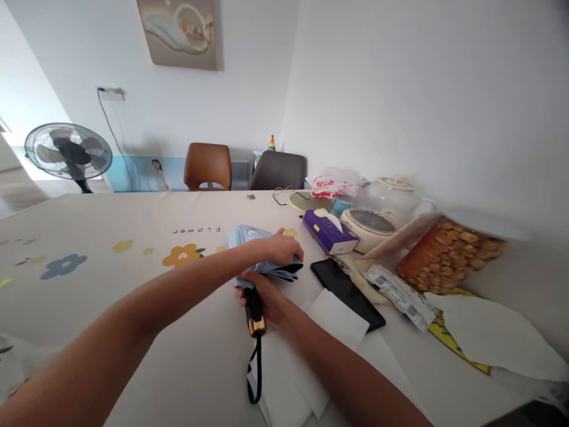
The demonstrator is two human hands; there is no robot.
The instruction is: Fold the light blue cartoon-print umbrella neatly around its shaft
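A light blue folding umbrella (242,236), its canopy gathered in loose folds, is held just above the table. Its black handle (253,308) with a gold end cap points toward me, and a black wrist strap (255,370) hangs from it. My right hand (262,290) is wrapped round the umbrella where the handle meets the canopy. Reaching across from the left, my left hand (284,248) is closed on the folds at the canopy's right side. Dark inner fabric shows below its fingers. Part of the canopy is hidden behind my left forearm.
White paper sheets (338,317) and a black tablet-like slab (349,293) lie to the right. Beyond are a purple tissue pack (329,231), a glass-lidded pot (377,207), a snack jar (448,255) and eyeglasses (284,193). Chairs (207,166) and a fan (69,151) stand behind the table.
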